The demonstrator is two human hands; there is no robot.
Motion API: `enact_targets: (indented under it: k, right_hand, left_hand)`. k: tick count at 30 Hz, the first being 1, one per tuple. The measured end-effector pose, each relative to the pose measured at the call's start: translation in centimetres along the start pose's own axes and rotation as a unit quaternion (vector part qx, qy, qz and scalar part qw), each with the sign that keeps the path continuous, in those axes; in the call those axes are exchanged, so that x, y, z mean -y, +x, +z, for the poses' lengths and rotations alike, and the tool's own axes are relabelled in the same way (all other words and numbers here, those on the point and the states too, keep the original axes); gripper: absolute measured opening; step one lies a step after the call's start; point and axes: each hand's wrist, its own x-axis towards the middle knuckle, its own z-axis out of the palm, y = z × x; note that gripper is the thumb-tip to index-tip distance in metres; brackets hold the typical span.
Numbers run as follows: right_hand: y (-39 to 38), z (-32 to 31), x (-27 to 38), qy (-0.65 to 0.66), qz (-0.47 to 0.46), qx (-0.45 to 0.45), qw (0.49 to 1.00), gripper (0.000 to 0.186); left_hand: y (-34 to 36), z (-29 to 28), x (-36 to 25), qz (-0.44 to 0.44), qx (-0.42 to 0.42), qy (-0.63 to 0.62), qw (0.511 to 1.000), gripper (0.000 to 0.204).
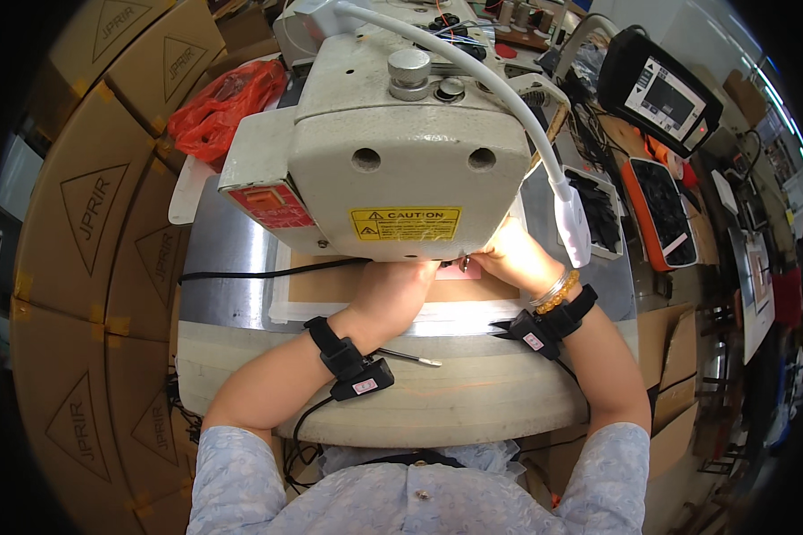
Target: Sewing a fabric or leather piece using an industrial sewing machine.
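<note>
Under the overhanging head of a pale industrial sewing machine (410, 169), a person's two hands come together, just beside each other. The left hand (400, 299) turns its back to the view and its fingertips vanish below the casing, so how far they are spread and whether they grip anything stays hidden. The right hand (511, 256) reaches in from the other side with fingers bent beside a small metal part (465, 263); its fingertips are partly covered too, and it is impossible to say what it has hold of. Between the hands, a pink piece (459, 273) shows on a brown panel (326, 285) with a pale border, lying on the table (419, 415). A black cord (272, 271) runs across the panel from the left and ends out of sight near the left hand. Nearer the person lies a slim dark tool (406, 356) with a pale tip. Each wrist carries a black strapped module, and beaded and metal bracelets (558, 290) circle the right one. A white gooseneck lamp (572, 223) hangs over the right hand. Farther right are an orange tray (634, 205) of black pieces and a control screen (662, 100); leftward, a red plastic bag (227, 107) sits near stacked cardboard boxes (89, 267).
</note>
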Motion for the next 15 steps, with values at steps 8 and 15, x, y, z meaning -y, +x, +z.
enact_targets:
  k: [8,15]
  right_hand:
    - [0.7,0.5,0.8,0.19,0.201,-0.005,0.961,0.009]
    - [0.7,1.8,1.9,-0.07,0.167,0.019,0.983,0.028]
  left_hand:
    - [-0.4,-0.3,-0.4,-0.036,0.029,0.018,0.999,0.006]
    - [-2.1,-1.2,-0.3,-0.034,0.067,0.042,0.996,0.022]
